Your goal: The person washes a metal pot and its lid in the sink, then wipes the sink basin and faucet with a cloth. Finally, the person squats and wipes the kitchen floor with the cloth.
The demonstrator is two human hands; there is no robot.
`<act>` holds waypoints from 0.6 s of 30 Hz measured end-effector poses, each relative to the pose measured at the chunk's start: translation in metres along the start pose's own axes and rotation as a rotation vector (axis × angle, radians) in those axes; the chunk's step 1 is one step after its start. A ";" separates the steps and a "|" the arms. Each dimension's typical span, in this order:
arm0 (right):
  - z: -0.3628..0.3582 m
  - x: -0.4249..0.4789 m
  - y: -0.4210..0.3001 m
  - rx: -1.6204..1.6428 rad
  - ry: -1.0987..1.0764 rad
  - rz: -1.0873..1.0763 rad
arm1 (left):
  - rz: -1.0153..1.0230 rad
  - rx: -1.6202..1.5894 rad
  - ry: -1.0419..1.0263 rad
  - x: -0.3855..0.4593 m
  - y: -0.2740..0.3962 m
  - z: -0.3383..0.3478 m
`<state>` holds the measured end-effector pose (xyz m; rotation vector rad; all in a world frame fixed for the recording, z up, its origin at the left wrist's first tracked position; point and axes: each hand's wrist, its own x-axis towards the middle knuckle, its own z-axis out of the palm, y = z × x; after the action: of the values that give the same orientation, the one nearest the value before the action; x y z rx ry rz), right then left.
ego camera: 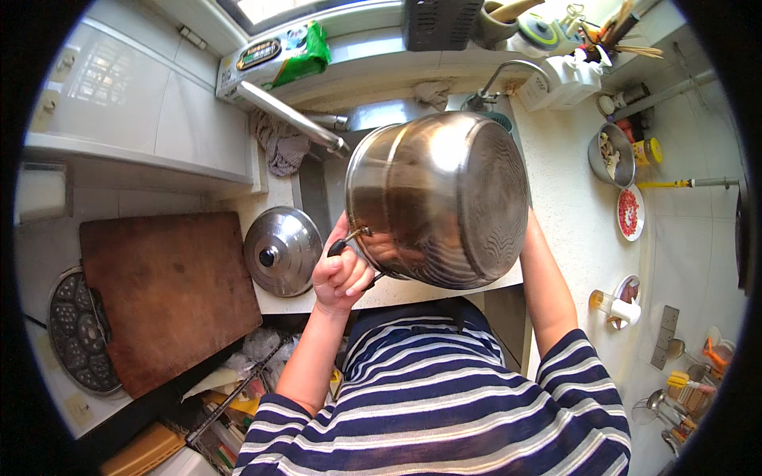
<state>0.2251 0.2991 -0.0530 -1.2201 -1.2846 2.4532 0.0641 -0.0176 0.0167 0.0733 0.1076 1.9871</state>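
A large stainless-steel stockpot [417, 190] is held up on its side over the front of the sink [321, 196]. Its dark, scratched base [497, 196] faces right and its rim faces left. My left hand [340, 276] is closed around the black side handle at the rim. My right forearm reaches up behind the pot's base, and the right hand itself is hidden by the pot. The domed metal lid [283, 251] with a black knob lies on the counter left of the sink, close to my left hand.
A chrome faucet [292, 116] reaches over the sink beside a grey cloth [280, 146]. Further left is a wooden cutting board [172, 297]. At right stand a metal bowl of food [613, 156], a plate of red pieces [629, 212] and a white-capped bottle [616, 306]. Pump bottles [565, 80] stand behind.
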 end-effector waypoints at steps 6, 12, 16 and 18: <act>-0.031 0.005 0.009 0.459 -0.136 -0.038 | 0.028 -0.307 -0.041 -0.003 -0.012 -0.021; -0.080 0.006 0.034 0.416 -0.048 -0.233 | -0.126 -0.304 0.112 -0.008 -0.013 -0.082; -0.067 0.015 0.072 0.277 0.251 -0.146 | -0.064 0.108 0.470 -0.006 0.016 -0.165; -0.061 0.004 0.087 0.308 0.322 -0.104 | -0.106 0.136 0.446 0.009 0.027 -0.178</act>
<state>0.2869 0.2845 -0.1385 -1.3518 -0.8281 2.1658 0.0176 -0.0278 -0.1577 -0.2844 0.5241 1.8588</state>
